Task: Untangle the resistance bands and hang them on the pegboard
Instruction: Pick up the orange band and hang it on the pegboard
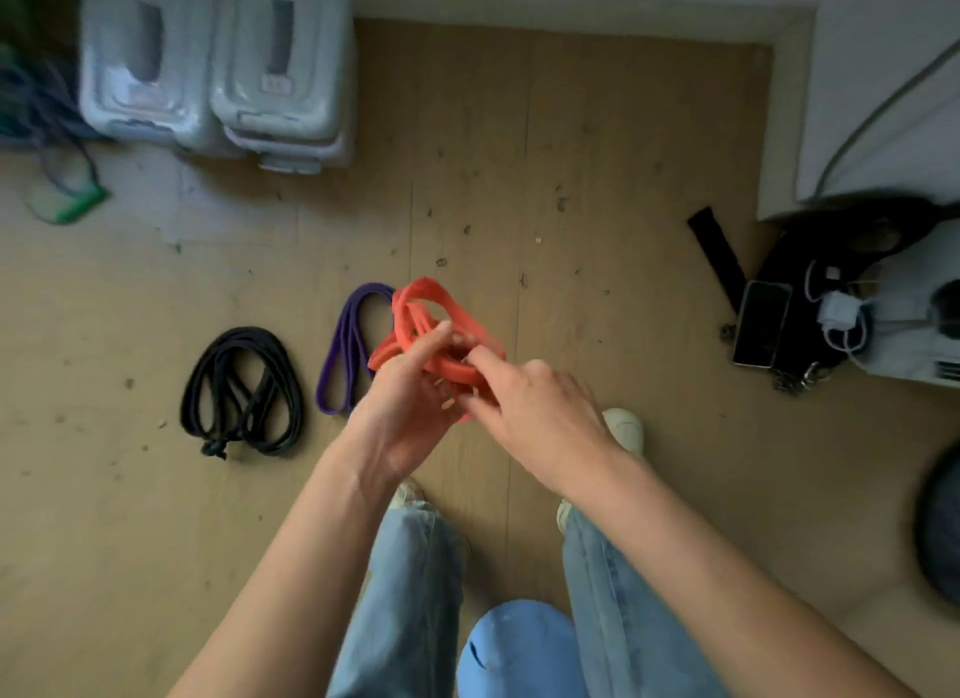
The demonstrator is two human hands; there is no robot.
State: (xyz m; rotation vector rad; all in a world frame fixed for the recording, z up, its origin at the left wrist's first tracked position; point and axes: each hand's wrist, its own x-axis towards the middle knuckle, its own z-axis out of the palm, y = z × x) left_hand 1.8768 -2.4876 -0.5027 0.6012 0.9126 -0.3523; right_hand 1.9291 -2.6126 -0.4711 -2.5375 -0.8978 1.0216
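Observation:
An orange-red resistance band [434, 310] is bunched in loops in front of me, above the floor. My left hand [410, 406] grips its lower loops from the left, thumb on top. My right hand [535, 406] pinches the same band from the right with its fingertips. A purple band [345, 349] lies folded on the wooden floor just left of my hands. Further left, a black band [241, 391] lies coiled and knotted at its lower end. No pegboard is in view.
Two grey plastic bins [218, 63] stand at the back left, with a green-and-dark tangle of cords [57, 178] beside them. At the right lie a phone [761, 323], a black bag and strap [719, 253], chargers and a white appliance [919, 323]. My legs and shoes are below.

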